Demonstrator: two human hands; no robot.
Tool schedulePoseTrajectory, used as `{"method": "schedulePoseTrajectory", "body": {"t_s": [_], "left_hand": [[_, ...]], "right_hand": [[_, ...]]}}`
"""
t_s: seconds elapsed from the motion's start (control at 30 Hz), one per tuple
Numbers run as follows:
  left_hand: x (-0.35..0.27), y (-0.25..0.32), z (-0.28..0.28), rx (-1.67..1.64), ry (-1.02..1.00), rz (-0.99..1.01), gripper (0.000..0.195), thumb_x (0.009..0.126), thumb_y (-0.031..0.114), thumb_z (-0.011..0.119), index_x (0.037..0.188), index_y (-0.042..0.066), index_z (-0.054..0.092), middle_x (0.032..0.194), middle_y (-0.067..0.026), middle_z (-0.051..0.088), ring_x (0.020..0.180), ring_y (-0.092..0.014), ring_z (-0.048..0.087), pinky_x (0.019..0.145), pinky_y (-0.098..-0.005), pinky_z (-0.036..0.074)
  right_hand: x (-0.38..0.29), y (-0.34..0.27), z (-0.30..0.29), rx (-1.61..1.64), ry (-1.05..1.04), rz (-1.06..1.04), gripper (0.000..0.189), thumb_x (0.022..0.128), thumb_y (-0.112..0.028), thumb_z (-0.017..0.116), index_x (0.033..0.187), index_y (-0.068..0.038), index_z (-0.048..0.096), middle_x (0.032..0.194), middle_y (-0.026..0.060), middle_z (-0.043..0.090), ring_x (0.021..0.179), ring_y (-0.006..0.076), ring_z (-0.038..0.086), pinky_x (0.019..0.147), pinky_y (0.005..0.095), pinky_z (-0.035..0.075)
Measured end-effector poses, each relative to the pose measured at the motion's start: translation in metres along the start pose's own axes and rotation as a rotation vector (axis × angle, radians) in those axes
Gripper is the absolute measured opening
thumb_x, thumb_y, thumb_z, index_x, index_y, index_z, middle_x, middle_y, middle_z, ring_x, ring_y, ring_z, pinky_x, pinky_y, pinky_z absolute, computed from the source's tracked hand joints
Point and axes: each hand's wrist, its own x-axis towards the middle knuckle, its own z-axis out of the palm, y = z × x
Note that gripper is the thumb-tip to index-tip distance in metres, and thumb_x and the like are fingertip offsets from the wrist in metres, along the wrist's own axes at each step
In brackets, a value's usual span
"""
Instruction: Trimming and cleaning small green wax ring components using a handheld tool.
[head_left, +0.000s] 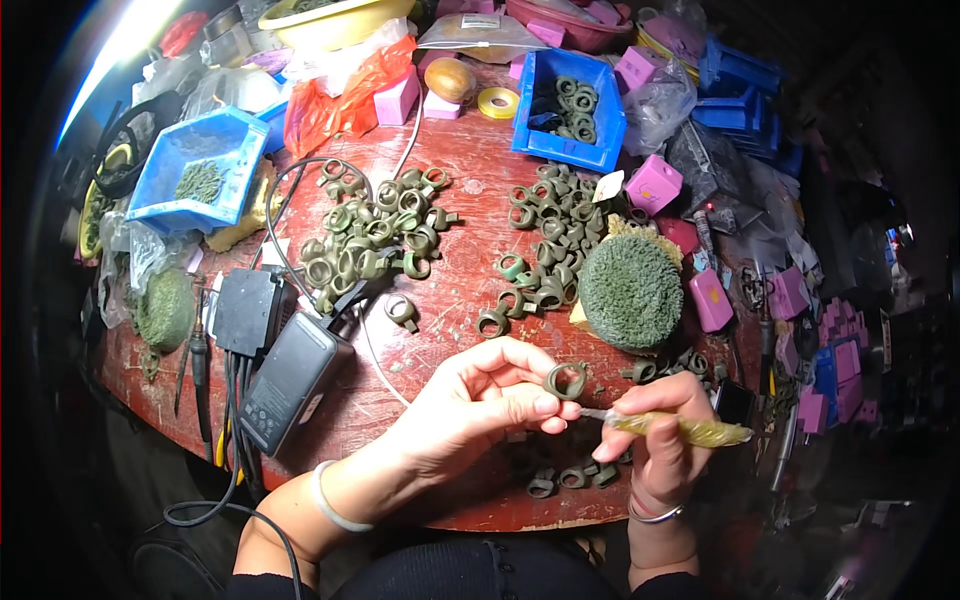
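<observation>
A dark green ring (553, 385), apparently wax, is pinched between the thumb and fingers of my left hand (476, 397). My right hand (664, 427) grips a slim hand tool (709, 431) by its yellowish, clear-wrapped handle. Its thin metal tip points left and ends by my left fingertips, just under the ring; whether it touches the ring I cannot tell. Several similar rings (574, 478) lie on the table below my hands, partly hidden by them. A larger heap of rings (551, 240) lies beyond, beside a round, rough green pad (631, 292) on yellow sponge.
Another ring heap (375, 225) covers the left middle of the red table (465, 300). Black power adapters (296, 382) with cables sit near my left forearm. Blue bins (566, 154) (199, 214), pink blocks (654, 184) and a yellow tape roll (498, 103) line the far side.
</observation>
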Motion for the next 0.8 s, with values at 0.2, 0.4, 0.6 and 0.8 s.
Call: {"method": "schedulePoseTrajectory", "body": {"t_s": [0.2,0.4,0.6,0.8], "left_hand": [[0.000,0.000,0.002,0.054,-0.017,0.010,0.020,0.088,0.002,0.066,0.106,0.004,0.058,0.098,-0.0106,0.067,0.092,-0.019,0.067,0.079,-0.0294,0.056],[0.000,-0.002,0.000,0.056,-0.019,0.017,0.020,0.088,0.002,0.065,0.107,0.003,0.058,0.097,-0.0120,0.067,0.090,-0.019,0.067,0.077,-0.0283,0.056],[0.001,-0.003,-0.002,0.093,-0.018,0.043,0.021,0.088,0.002,0.066,0.107,0.002,0.058,0.096,-0.0115,0.067,0.088,-0.018,0.068,0.074,-0.0275,0.056],[-0.002,-0.001,-0.002,0.107,-0.042,0.050,0.023,0.089,0.001,0.064,0.111,-0.001,0.056,0.097,-0.0123,0.066,0.091,-0.019,0.067,0.080,-0.0296,0.055]], "right_hand": [[0.016,0.007,0.000,-0.247,-0.079,-0.315,0.028,0.088,-0.022,0.069,0.098,0.003,0.065,0.082,0.0106,0.067,0.068,0.0161,0.063,0.064,0.0263,0.050],[0.016,0.006,0.002,-0.220,-0.129,-0.248,0.025,0.086,-0.018,0.071,0.097,0.003,0.066,0.081,0.0103,0.067,0.069,0.0156,0.062,0.064,0.0261,0.050],[0.017,0.007,0.001,-0.260,-0.133,-0.257,0.025,0.087,-0.018,0.070,0.098,0.004,0.066,0.082,0.0107,0.067,0.069,0.0155,0.063,0.065,0.0255,0.050],[0.016,0.013,0.000,-0.096,-0.101,-0.205,0.024,0.088,-0.016,0.069,0.098,0.006,0.065,0.082,0.0118,0.067,0.068,0.0158,0.064,0.062,0.0249,0.050]]}}
